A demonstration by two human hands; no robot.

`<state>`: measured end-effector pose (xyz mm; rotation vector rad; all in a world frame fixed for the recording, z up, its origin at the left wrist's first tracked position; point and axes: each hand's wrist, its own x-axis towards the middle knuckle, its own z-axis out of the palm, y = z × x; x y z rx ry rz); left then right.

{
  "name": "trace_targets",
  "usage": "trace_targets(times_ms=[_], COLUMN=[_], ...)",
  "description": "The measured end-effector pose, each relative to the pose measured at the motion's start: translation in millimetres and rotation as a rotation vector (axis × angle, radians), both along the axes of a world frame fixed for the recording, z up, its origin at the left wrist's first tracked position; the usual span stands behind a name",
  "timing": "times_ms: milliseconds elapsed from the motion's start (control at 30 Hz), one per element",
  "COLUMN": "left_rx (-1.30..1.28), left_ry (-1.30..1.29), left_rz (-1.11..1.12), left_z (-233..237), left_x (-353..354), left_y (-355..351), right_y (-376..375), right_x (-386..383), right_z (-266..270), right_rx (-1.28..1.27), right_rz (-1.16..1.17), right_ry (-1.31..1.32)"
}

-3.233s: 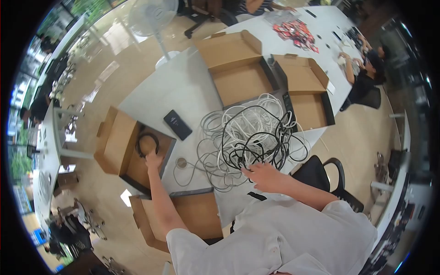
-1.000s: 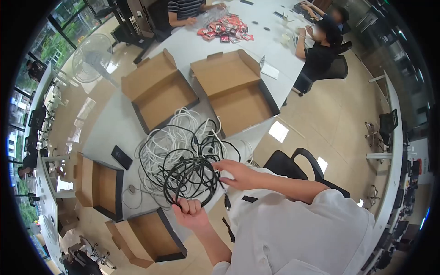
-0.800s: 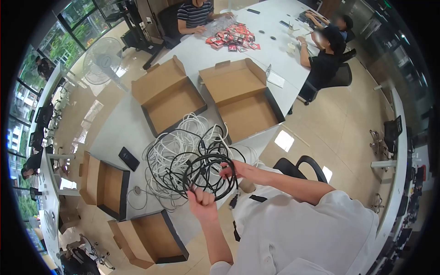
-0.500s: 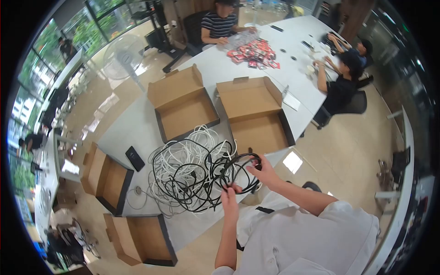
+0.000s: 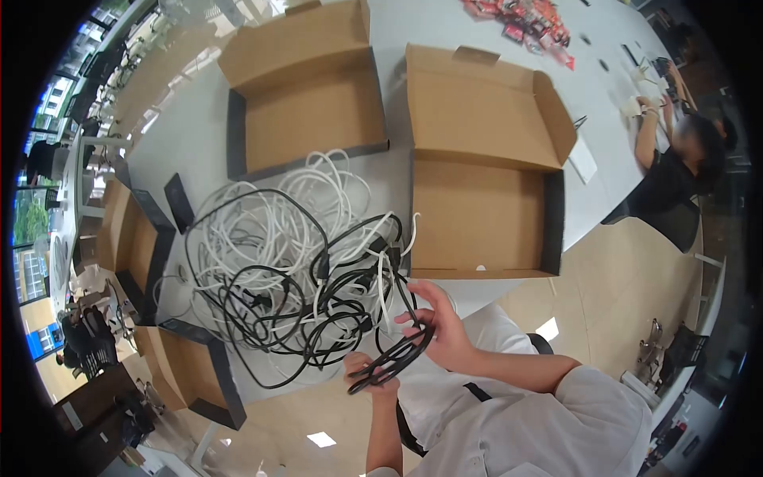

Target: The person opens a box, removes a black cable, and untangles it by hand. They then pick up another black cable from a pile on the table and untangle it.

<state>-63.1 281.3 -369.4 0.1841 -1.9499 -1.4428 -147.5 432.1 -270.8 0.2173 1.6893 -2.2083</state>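
A tangled pile of white cables [image 5: 246,230] and black cables [image 5: 262,302] lies on the table in front of me. Loops of one black cable [image 5: 397,362] are bunched between my two hands, close to my body. My left hand [image 5: 369,374] is closed around the lower end of these loops. My right hand [image 5: 443,330] has the other end across its fingers, with the index finger raised. A strand runs up from it to black connectors [image 5: 389,250] at the right side of the pile. Where the cable's ends lie is hidden in the tangle.
Behind the pile stand two open cardboard boxes, one at the right [image 5: 485,215] and one at the left [image 5: 314,111]. Two more boxes [image 5: 135,238] [image 5: 183,370] stand left, near a dark phone [image 5: 179,203]. Red packets [image 5: 528,24] lie farther back. A person [image 5: 683,159] sits at the right.
My view has tilted down and closer to the pile. The black loops in my hands now sit nearer my body, apart from the heap, and hang in a tighter bunch.
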Motion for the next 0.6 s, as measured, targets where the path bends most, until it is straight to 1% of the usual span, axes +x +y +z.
trace_targets(times_ms=[67,100,133,200,267,333,400,467,500,533,567,600], left_rx=[-0.021,0.009,0.017,0.125,0.195,0.240,0.257,0.192,0.145,0.094,0.073,0.134], left_ry=[0.029,0.008,0.016,0.086,0.089,0.118,0.180,0.277,0.329,0.369,0.423,0.375], left_rz=[-0.015,0.013,0.034,0.077,0.061,0.051,0.055,0.054,0.056,0.054,0.022,-0.045], left_z=[6.6,10.6,11.0,3.2,4.6,-3.5,-17.8,-36.5,-49.3,-54.6,-56.5,-47.3], left_x=[-7.3,-13.2,-18.1,-19.4,-15.1,-4.1,11.8,27.6,39.5,53.3,61.0,71.2], left_y=[-5.9,-1.9,1.5,9.0,20.1,30.2,40.1,48.1,51.3,52.5,54.4,55.0], right_y=[-0.6,-1.5,-0.9,2.0,5.0,9.1,16.2,25.7,32.9,37.8,40.6,41.6], right_x=[4.3,11.3,15.4,24.5,35.7,47.9,63.4,84.9,96.4,109.7,123.4,133.9], right_z=[-0.7,-9.8,-17.6,-32.6,-51.5,-69.7,-81.9,-99.5,-106.2,-112.1,-117.3,-115.1], right_rx=[-0.099,-0.147,-0.146,-0.142,-0.143,-0.148,-0.173,-0.250,-0.213,-0.239,-0.220,-0.197], right_rz=[0.054,0.043,0.050,0.060,0.049,0.026,0.010,-0.019,-0.020,-0.047,-0.056,-0.066], right_ry=[0.048,0.084,0.139,0.260,0.364,0.447,0.473,0.539,0.600,0.628,0.635,0.646])
